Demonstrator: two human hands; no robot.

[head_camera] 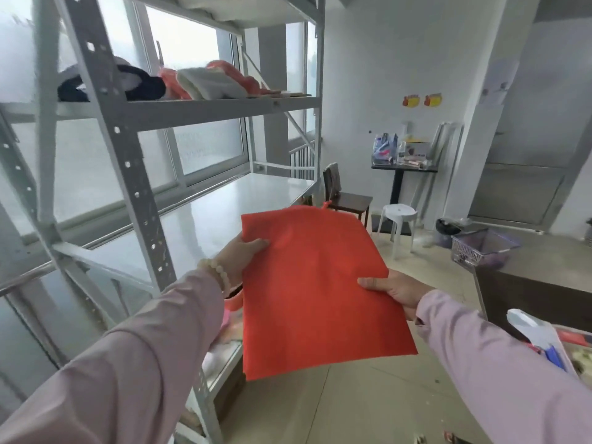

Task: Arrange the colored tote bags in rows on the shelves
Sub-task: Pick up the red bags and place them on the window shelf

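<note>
Presently we find the red tote bag (314,283) held flat in the air between both hands, clear of the rack and resting on nothing. The left hand (245,251) pinches its left edge toward the far end, thumb laid on top and fingers underneath. The right hand (392,293) pinches the right edge nearer the middle in the same manner. The bag's long axis runs away from the person, and the small knot (325,205) on its far edge points forward. The bare middle shelf board (198,225) lies to the left of the bag and a little beyond it, so the left hand is the nearer one. We judge the coming move to be a carry leftward and forward onto that board. The upper shelf (224,108) carries folded bags (208,81), black, pink and white; their order we cannot make out
</note>
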